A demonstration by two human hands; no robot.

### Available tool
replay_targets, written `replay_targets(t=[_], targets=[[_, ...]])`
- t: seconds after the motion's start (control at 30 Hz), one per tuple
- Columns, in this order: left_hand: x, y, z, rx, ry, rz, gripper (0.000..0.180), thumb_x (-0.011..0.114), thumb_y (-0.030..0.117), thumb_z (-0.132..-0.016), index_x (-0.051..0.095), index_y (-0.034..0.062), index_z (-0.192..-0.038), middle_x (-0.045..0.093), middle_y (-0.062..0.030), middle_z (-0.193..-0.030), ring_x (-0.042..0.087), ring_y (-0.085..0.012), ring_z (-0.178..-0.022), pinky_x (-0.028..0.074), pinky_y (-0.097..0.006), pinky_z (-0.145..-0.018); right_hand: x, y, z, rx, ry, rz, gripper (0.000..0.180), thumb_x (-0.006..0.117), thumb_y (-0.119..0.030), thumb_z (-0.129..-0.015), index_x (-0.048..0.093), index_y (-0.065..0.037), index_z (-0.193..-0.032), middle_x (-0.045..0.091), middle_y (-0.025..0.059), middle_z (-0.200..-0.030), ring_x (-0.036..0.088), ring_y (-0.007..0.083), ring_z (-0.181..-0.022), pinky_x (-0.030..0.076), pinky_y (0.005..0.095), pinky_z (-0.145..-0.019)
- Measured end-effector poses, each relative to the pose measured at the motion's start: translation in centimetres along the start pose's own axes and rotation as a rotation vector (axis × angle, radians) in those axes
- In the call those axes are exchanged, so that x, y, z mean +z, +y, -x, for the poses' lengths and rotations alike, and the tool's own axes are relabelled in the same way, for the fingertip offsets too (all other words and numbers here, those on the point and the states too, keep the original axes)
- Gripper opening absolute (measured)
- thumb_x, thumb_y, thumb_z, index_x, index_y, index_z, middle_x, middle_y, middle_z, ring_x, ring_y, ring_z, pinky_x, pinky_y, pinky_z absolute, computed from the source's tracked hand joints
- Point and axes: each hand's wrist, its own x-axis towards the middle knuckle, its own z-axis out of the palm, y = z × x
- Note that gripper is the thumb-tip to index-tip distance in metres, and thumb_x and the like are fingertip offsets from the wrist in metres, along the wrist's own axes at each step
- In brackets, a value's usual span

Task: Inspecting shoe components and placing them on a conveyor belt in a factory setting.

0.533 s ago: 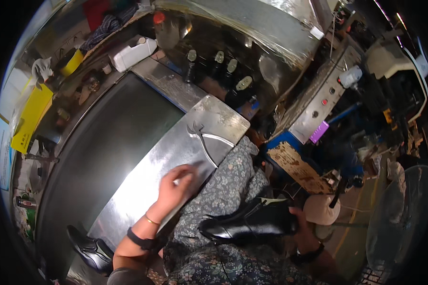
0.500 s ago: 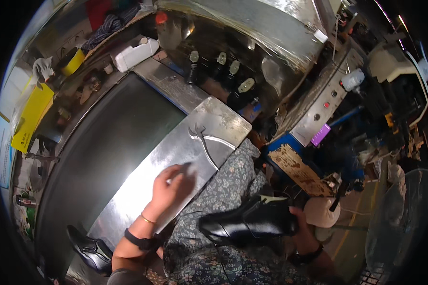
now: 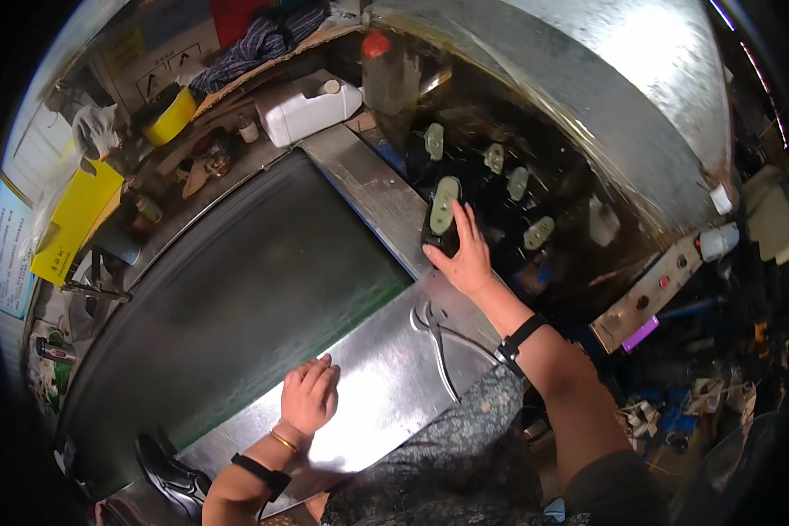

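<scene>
My right hand (image 3: 466, 256) reaches to the far side with its fingers stretched and the thumb spread. It is at a black shoe (image 3: 433, 235) whose shoe last (image 3: 444, 205) shows a pale green top with holes; the fingertips touch or nearly touch it. My left hand (image 3: 309, 396) rests near the left edge of the metal plate (image 3: 386, 368), fingers curled and nothing seen in them. Pliers (image 3: 440, 346) with curved handles lie on the plate between my arms. Another black shoe (image 3: 168, 473) is at the lower left, beside my left forearm.
A dark conveyor belt (image 3: 237, 280) runs left of the plate. Several more shoe lasts (image 3: 517, 183) stand in the dark area beyond my right hand. A white jug (image 3: 311, 110) sits at the belt's far end. A control panel (image 3: 653, 294) with buttons is at the right.
My right hand has moved from my lap to the far side. The black shoe it held now stands with the other lasts, the hand beside it. My view has shifted.
</scene>
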Motion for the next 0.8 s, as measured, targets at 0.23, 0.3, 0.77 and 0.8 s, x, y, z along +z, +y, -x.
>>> replay_targets(t=[0.23,0.3,0.77,0.8], targets=[[0.3,-0.7,-0.4,-0.002,-0.032,0.005,0.035,0.067,0.008,-0.072,0.066,0.0092,-0.106,0.063,-0.0078,-0.119,0.059,-0.0264,-0.1,0.046,-0.038,-0.086,7.3,7.1,-9.8,0.193,-0.15,-0.191,0.098,0.073,-0.039,-0.081,0.012,-0.008,-0.152,0.033,0.0343,-0.145,0.041,0.0477,-0.13,0.036,0.0447,-0.107],[0.2,-0.7,-0.2,-0.039,-0.046,0.016,0.036,0.067,0.009,-0.073,0.066,0.0098,-0.108,0.063,-0.0072,-0.12,0.06,-0.0264,-0.102,0.046,-0.038,-0.087,9.4,8.0,-11.6,0.451,-0.151,-0.1,0.107,0.073,-0.038,-0.081,0.001,-0.002,-0.151,0.032,0.035,-0.145,0.039,0.0495,-0.13,0.036,0.0453,-0.107],[1.1,-0.9,1.3,0.008,0.048,0.084,0.041,0.06,0.006,-0.068,0.063,0.0054,-0.11,0.06,-0.0114,-0.125,0.055,-0.0303,-0.111,0.042,-0.042,-0.095,-14.9,-31.3,8.7,-0.326,-0.719,-2.256,0.078,0.034,-0.059,-0.098,0.05,0.011,-0.129,0.047,0.0314,-0.134,0.04,0.0409,-0.131,0.024,0.0527,-0.11],[1.0,-0.6,1.2,-0.003,0.04,0.077,0.04,0.06,0.006,-0.069,0.063,0.0055,-0.109,0.06,-0.0113,-0.124,0.055,-0.0303,-0.111,0.042,-0.043,-0.095,-15.9,-33.9,9.4,-0.361,-0.562,-2.356,0.082,0.033,-0.06,-0.097,0.051,0.014,-0.127,0.045,0.0354,-0.134,0.037,0.0452,-0.132,0.021,0.056,-0.11]])
